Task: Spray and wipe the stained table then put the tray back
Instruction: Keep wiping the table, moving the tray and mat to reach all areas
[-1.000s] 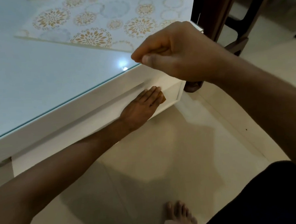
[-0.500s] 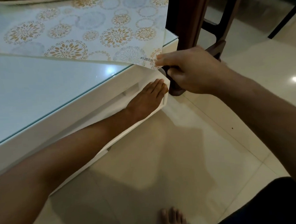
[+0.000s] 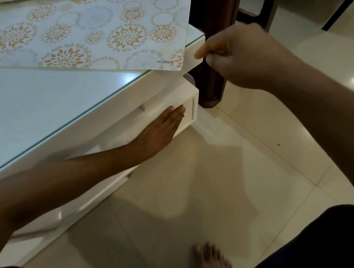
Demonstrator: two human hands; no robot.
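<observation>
Nearest, a bare foot [image 3: 211, 259] stands on the glossy cream floor tiles [image 3: 245, 161]. The person seems to be standing close in so both arms reach the table's corner.

Next up, the left hand [image 3: 161, 130] lies flat w/ straight fingers against the white side panel of the white table w/ glass top [image 3: 47, 103], just below the top's edge. It holds nothing, and the palm is prob. steadying the table or checking the side for stains.

Further on, the right hand [image 3: 239, 56] hovers beside the table's corner w/ fingers curled in and thumb meeting forefinger. It's motion-blurred, so whether anything thin is pinched there I cannot tell; it's apart from the mat's edge.

On the glass lies the pale flexible placemat w/ gold and grey-blue floral circles [image 3: 89, 36] (corner print reads KUBER). Its near corner overhangs the table edge at a skew, so it looks not yet squared up.

Behind the corner stands a dark brown wooden chair [image 3: 213, 19], leg close to the table.

The tray itself: only a pale sliver shows at the top-left edge, too little to be sure. No spray bottle or cloth in view, so wiping looks done and tidying is the likely step.
</observation>
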